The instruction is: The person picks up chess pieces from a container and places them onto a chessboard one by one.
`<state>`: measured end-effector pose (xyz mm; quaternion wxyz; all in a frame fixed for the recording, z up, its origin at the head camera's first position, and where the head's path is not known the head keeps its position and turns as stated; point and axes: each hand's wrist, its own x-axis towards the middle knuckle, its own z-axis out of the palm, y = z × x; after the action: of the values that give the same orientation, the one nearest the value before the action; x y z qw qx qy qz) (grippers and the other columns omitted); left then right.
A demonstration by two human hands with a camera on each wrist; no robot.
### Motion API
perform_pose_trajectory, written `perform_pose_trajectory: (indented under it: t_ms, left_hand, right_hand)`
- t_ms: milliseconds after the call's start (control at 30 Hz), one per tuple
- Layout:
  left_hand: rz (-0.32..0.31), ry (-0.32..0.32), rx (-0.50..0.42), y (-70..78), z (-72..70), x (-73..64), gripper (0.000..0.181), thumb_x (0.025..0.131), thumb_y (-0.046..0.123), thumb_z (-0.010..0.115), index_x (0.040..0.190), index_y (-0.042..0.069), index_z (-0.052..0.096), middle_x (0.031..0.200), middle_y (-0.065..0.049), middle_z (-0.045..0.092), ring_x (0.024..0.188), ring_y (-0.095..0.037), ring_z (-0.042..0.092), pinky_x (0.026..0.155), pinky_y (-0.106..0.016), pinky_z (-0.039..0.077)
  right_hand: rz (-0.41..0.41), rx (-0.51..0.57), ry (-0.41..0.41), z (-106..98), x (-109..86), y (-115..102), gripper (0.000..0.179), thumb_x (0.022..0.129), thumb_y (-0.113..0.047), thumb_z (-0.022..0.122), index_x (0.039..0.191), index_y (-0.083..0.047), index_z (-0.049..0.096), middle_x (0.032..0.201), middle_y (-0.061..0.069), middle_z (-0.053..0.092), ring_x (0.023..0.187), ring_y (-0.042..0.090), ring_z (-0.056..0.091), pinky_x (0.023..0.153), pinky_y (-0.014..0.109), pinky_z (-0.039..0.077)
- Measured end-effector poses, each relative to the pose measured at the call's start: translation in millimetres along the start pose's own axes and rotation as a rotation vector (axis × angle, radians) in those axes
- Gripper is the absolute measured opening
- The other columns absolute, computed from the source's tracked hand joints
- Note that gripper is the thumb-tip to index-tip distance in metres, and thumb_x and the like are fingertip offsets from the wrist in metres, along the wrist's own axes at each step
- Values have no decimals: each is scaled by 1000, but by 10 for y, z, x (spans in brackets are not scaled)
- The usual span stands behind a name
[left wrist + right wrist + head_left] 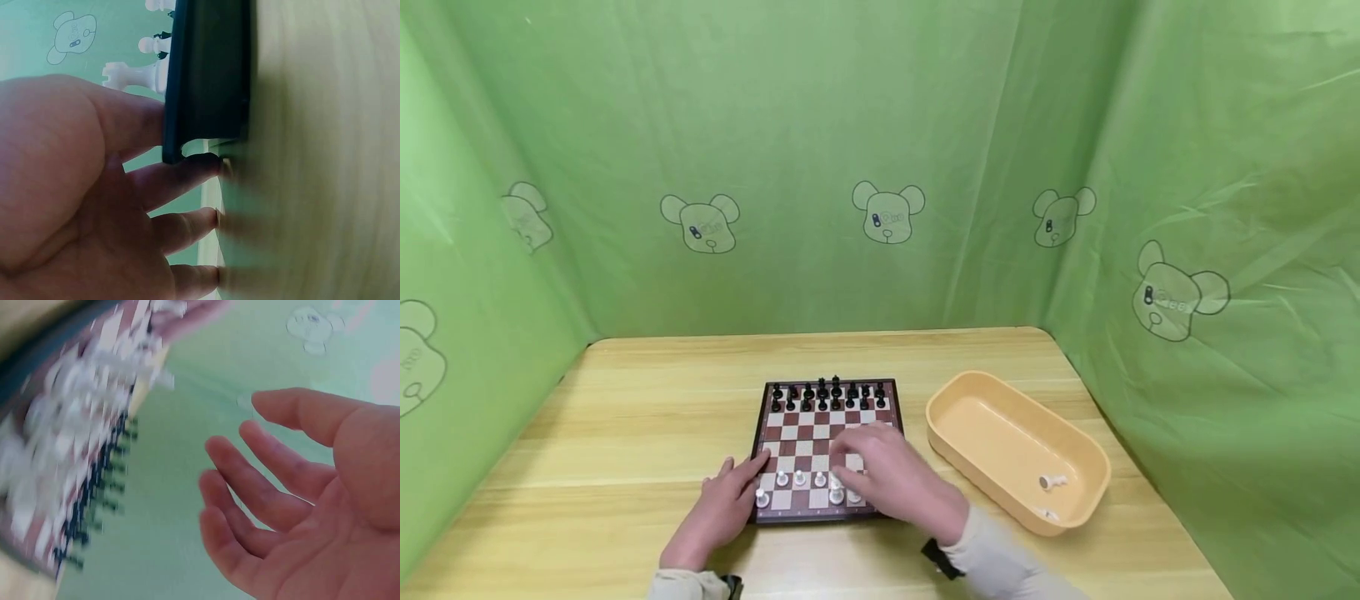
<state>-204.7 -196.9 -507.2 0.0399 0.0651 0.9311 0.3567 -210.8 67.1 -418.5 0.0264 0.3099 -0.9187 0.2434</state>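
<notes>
A chessboard (805, 432) with brown and white squares lies on the table. Black chess pieces (823, 403) fill its two far rows, and white chess pieces (800, 478) stand along the near side. My left hand (718, 511) rests at the board's left edge. Its thumb lies on the board near a white rook (131, 75), while the other fingertips touch the table. Over the near right part of the board is my right hand (891, 475), hiding some squares and pieces. In the right wrist view its fingers (262, 494) are loosely bent with nothing between them.
To the right of the board stands an orange plastic tub (951, 450) with a few white pieces (1052, 482) in its near end. The wooden table (647, 417) is enclosed by green curtains (797, 125) behind and at both sides.
</notes>
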Motion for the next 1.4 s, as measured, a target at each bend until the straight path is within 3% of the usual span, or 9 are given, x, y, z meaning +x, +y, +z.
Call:
perform_pose_trajectory:
  t_ms: [133,400,500,600,733,900,1067,1233,1400]
  left_hand:
    - [-3,-2,-1,21,-4,-2,48,104,8,48,152,7,51,153,-25,48,147,-59,22,115,-78,9]
    - [-20,-10,-1,40,-1,-1,48,105,9,48,153,8,51,154,-25,47,147,-59,21,114,-78,8]
    - [-19,-8,-4,47,2,-1,48,105,9,48,153,7,51,154,-25,48,147,-59,21,114,-79,8]
    - [-18,-8,-5,55,3,-5,48,105,9,48,153,7,51,153,-25,48,147,-59,21,114,-78,8]
    - [-18,-8,-2,61,-3,-13,48,105,9,47,153,8,50,153,-28,47,147,-59,21,114,-78,8]
    - [-25,-11,3,60,-14,-15,48,105,9,47,153,9,50,152,-31,47,147,-59,20,115,-78,7]
    - [-18,-9,-2,48,-10,-14,48,105,8,47,153,7,51,151,-31,47,147,-60,21,114,-79,8]
    - [-20,-6,0,35,-2,-10,48,105,8,47,153,8,51,151,-31,47,146,-60,21,114,-79,8]
    - [-21,-5,0,43,-7,-8,48,105,8,47,153,8,51,151,-31,48,146,-61,21,114,-79,8]
  right_hand:
    - [101,23,19,-238,-251,254,27,96,-22,72,120,-9,72,119,6,73,110,24,68,98,44,57]
    - [258,-36,98,-758,-791,869,18,96,-16,73,112,-10,75,105,-1,75,88,10,68,80,37,60]
    - [323,-67,103,-944,-989,1103,23,95,-17,73,115,-5,73,108,7,75,88,18,69,76,42,61]
    - [392,-103,36,-1056,-1164,1301,32,93,-18,76,118,0,69,112,19,73,94,33,70,79,52,60]
    - [458,-152,-111,-1052,-1322,1461,41,84,-13,79,119,4,64,109,26,68,98,42,66,86,59,57]
    - [437,-226,-191,-898,-1341,1493,25,77,0,70,102,-2,64,86,10,63,76,23,59,66,42,56]
    - [453,-251,-215,-774,-1285,1508,20,80,6,58,78,-12,50,68,1,47,63,18,46,55,34,44]
    - [439,-246,-179,-715,-1275,1583,25,72,11,62,79,-10,53,70,0,49,66,18,48,58,34,46]
    - [502,-166,-143,-699,-1292,1673,23,71,13,63,85,-5,61,77,2,58,72,19,56,64,37,53]
